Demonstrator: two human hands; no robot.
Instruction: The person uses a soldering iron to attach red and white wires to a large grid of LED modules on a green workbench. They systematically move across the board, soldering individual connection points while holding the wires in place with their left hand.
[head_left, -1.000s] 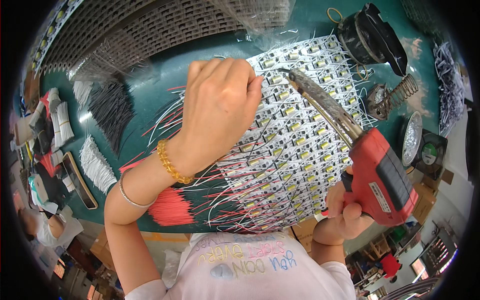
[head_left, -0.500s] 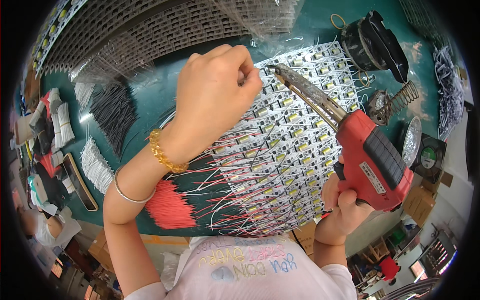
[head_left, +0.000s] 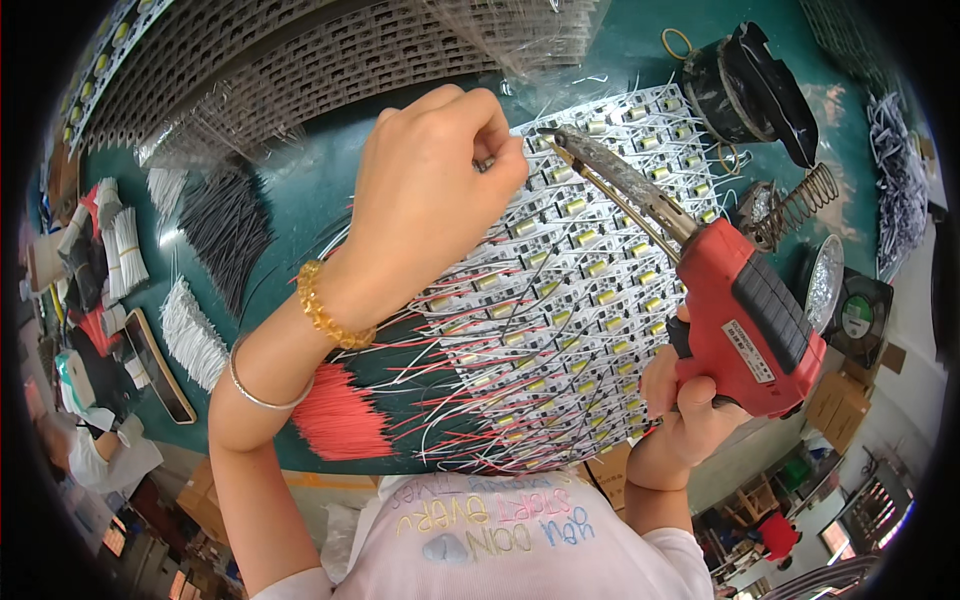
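Note:
My right hand (head_left: 692,412) grips the handle of a red and black soldering gun (head_left: 735,330). Its long metal tip points up and left, close to the fingertips of my left hand (head_left: 430,185). Those fingers are pinched together above the far left part of a sheet of small white circuit boards (head_left: 600,295); what they hold is hidden. Each board carries a yellowish cylindrical part. Red, white and black wires spread from the sheet's left side. Beneath my left forearm lies a bundle of red wires (head_left: 342,415).
Black wires (head_left: 225,235) and white wires (head_left: 192,335) lie left, beside a phone (head_left: 160,365). Stacked grey perforated panels (head_left: 300,75) fill the far side. At the right are a black container (head_left: 725,90), a coiled spring holder (head_left: 805,192) and a small fan (head_left: 862,315).
My left hand has shifted very slightly to the right, still pinched. The soldering gun's tip stays close to the fingertips, and its body has barely moved.

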